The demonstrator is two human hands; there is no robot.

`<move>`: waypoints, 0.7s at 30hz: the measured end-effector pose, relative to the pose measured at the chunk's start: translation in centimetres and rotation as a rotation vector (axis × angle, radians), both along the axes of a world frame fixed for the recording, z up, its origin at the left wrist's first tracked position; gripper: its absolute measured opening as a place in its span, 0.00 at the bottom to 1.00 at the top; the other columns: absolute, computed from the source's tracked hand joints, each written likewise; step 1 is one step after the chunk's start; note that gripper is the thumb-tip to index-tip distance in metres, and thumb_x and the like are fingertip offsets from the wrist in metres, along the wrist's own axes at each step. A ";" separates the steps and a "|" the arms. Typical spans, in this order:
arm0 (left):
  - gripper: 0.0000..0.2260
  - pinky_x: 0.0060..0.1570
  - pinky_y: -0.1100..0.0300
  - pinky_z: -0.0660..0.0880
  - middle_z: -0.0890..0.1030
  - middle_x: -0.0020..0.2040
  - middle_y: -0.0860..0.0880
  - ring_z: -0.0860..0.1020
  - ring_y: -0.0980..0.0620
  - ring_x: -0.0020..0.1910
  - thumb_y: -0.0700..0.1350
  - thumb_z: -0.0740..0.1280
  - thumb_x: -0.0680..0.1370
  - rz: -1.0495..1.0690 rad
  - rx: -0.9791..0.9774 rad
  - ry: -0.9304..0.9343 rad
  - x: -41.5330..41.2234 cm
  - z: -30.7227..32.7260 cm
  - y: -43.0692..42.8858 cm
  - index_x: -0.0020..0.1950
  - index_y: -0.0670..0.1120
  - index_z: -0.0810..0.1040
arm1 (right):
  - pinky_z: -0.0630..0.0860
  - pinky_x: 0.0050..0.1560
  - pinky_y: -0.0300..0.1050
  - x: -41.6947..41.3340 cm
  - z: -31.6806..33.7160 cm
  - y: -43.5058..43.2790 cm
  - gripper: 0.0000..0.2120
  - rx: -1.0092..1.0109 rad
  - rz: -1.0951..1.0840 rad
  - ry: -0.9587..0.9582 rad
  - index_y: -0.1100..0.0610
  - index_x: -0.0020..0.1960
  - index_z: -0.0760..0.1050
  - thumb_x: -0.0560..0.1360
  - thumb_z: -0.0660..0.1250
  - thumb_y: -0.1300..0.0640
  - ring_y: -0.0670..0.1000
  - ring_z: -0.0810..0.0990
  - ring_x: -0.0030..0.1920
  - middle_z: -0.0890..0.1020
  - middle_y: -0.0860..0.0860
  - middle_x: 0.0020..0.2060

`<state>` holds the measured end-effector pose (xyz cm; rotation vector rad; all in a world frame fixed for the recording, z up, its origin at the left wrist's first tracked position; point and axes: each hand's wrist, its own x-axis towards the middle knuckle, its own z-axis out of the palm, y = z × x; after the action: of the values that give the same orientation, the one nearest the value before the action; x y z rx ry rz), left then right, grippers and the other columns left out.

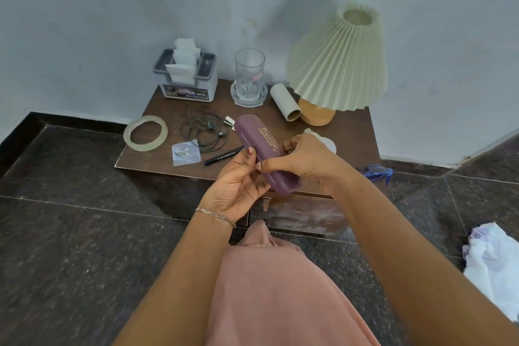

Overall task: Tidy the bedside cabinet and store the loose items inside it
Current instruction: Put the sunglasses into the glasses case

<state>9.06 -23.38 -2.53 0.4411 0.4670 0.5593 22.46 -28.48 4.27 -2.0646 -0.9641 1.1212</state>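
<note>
In the head view, we hold one purple case (265, 153) above the front edge of the cabinet (157, 154), closed. Our left hand (236, 182) grips its near end from below; our right hand (306, 161) clasps its right side. On the surface lie one tape ring (145, 133) overhanging the left edge, one tangled earphone cable (203, 132), one small bag (185, 152), one pen (223, 155). Behind stand one tissue box (186, 78), one glass (249, 76), one tube (285, 102), one lamp (337, 62). Blue glasses (376, 171) sit at the right edge. The front-left corner is bare.
</note>
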 end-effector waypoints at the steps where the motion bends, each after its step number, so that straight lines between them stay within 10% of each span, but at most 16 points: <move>1: 0.19 0.57 0.48 0.77 0.79 0.60 0.40 0.81 0.46 0.55 0.44 0.63 0.74 0.008 -0.004 -0.005 -0.1 -0.1 0.1 0.64 0.43 0.74 | 0.69 0.34 0.39 -0.1 -0.2 0.2 0.22 0.000 0.003 -0.004 0.61 0.48 0.78 0.61 0.80 0.51 0.47 0.74 0.36 0.76 0.50 0.36; 21: 0.20 0.52 0.50 0.80 0.81 0.56 0.40 0.83 0.46 0.51 0.45 0.64 0.72 0.056 -0.044 0.036 0.8 -1.2 0.1 0.63 0.42 0.75 | 0.76 0.41 0.38 0.1 -0.9 -0.3 0.26 0.072 -0.037 0.095 0.59 0.51 0.74 0.60 0.81 0.50 0.45 0.78 0.39 0.79 0.48 0.39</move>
<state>9.87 -23.30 -3.69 0.3972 0.5265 0.5945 22.57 -28.76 3.36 -1.9454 -0.9039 1.1384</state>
